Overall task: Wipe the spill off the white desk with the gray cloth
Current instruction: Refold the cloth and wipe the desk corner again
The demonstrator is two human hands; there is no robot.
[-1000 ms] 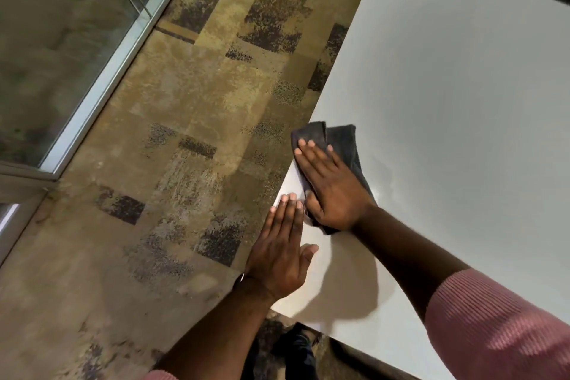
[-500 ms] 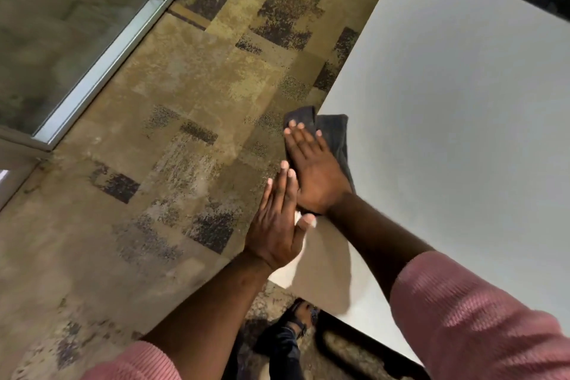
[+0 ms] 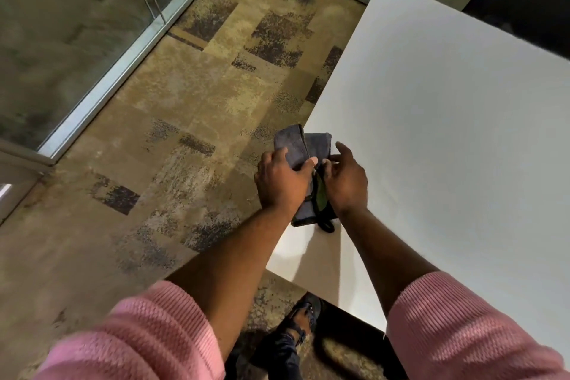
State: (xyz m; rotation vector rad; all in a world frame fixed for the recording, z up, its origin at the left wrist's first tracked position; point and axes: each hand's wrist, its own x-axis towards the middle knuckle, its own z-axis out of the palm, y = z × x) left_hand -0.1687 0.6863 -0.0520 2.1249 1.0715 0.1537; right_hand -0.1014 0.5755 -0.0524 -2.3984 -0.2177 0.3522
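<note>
White desk [image 3: 447,139] fills the right side of the view, its broad top plain and matte, its left edge running diagonally from the far corner down toward the person. No spill can be made out on its surface. To the left spreads a tan carpet [image 3: 172,139] patterned with dark speckled blocks, bordered at the far left by a glass partition [image 3: 61,25] set in a pale metal frame [image 3: 123,62]. Two forearms reach in from the bottom, each emerging from a pink ribbed sleeve [image 3: 456,327] pushed up toward the elbow. The left hand [image 3: 282,183] sits just off the desk's left edge, over the carpet, its fingers and thumb closed on the gray cloth [image 3: 303,145]. The right hand [image 3: 347,179] is beside it over the desk's edge, fingers curled and pinching the same cloth from the other side. The cloth is bunched between the two hands, lifted at the desk's left edge, with its upper fold sticking out past the fingertips and a lower part hanging beneath the wrists; whether that lower part touches the desk cannot be told. Below the desk's near corner, a dark shoe [image 3: 303,318] shows on the floor.
</note>
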